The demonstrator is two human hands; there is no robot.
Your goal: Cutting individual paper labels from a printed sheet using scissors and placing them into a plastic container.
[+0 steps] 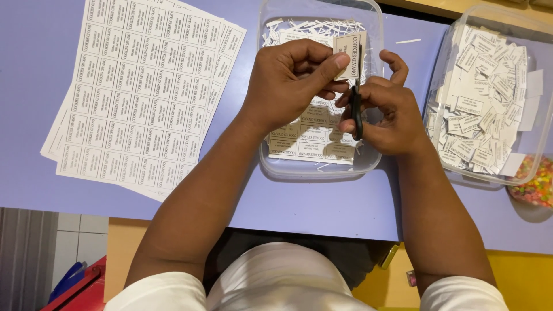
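My left hand pinches a small white printed label by its lower left edge, holding it upright above a clear plastic tub. My right hand grips black-handled scissors with the blades pointing up at the label's bottom edge. Both hands hover over the tub, which holds a partly cut sheet of labels and thin paper trimmings.
A stack of uncut printed label sheets lies on the lilac table at the left. A second clear tub at the right is full of cut labels. Colourful sprinkles sit at the far right edge.
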